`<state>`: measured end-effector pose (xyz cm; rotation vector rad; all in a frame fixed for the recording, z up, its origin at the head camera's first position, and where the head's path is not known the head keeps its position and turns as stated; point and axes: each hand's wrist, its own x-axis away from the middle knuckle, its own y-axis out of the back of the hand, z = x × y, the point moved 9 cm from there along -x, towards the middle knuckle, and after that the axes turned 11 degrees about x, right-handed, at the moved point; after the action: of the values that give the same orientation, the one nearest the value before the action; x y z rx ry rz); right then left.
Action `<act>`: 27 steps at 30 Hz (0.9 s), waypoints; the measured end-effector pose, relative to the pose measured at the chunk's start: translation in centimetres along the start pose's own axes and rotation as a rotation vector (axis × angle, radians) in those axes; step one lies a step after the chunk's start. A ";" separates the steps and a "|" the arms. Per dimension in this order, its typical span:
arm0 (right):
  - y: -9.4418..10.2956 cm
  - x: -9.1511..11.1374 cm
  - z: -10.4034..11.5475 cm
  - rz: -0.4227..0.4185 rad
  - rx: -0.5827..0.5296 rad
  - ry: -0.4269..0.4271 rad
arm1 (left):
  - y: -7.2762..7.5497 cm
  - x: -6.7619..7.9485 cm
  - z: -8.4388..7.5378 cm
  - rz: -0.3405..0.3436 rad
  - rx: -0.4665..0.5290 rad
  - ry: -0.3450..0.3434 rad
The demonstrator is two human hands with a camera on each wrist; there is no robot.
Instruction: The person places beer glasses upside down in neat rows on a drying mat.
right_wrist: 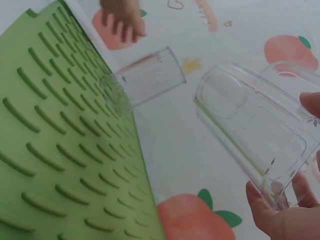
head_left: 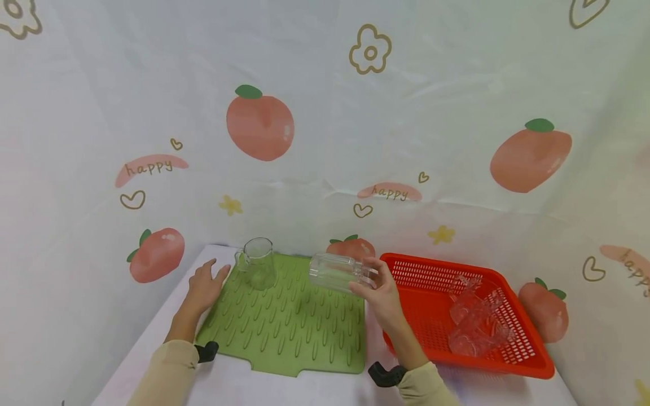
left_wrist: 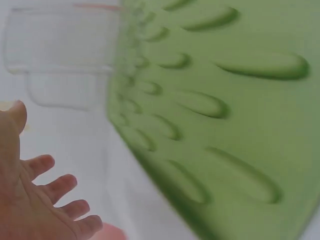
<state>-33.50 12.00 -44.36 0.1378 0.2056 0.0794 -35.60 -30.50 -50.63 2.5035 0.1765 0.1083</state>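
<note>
Red basket [head_left: 418, 310] in head view only, right hand [head_left: 380, 288] pinching clear cup [head_left: 332, 272], left hand [head_left: 205, 286] spread-fingered

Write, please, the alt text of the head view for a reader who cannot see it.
A person's right grip holds a clear cup sideways above a green ridged mat. The left grip, empty, is near a clear handled mug standing at the mat's far left corner. At right, a red basket holds more clear vessels.
</note>
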 end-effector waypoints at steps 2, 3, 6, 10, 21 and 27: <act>-0.3 0.0 0.1 0.000 0.007 0.017 | 0.4 0.1 -1.1 -0.019 0.017 -0.027; -0.4 0.0 0.2 0.000 0.006 0.023 | 0.5 0.1 -1.7 -0.025 0.022 -0.043; -0.6 -0.1 0.4 -0.005 -0.004 0.035 | 0.5 0.3 -3.4 -0.034 0.038 -0.090; -1.2 -0.6 0.3 0.009 -0.003 0.009 | 0.6 1.1 -5.8 -0.046 0.044 -0.157; -3.2 -0.7 -0.6 0.061 -0.010 -0.052 | -0.5 4.1 -11.8 -0.017 0.161 -0.279; -3.5 -0.8 -0.8 0.077 0.016 -0.056 | -2.9 5.4 -14.6 0.088 0.186 -0.343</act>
<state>-34.21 8.60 -45.48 0.1634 0.1455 0.1500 -32.25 -18.88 -40.37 2.6673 -0.0691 -0.3138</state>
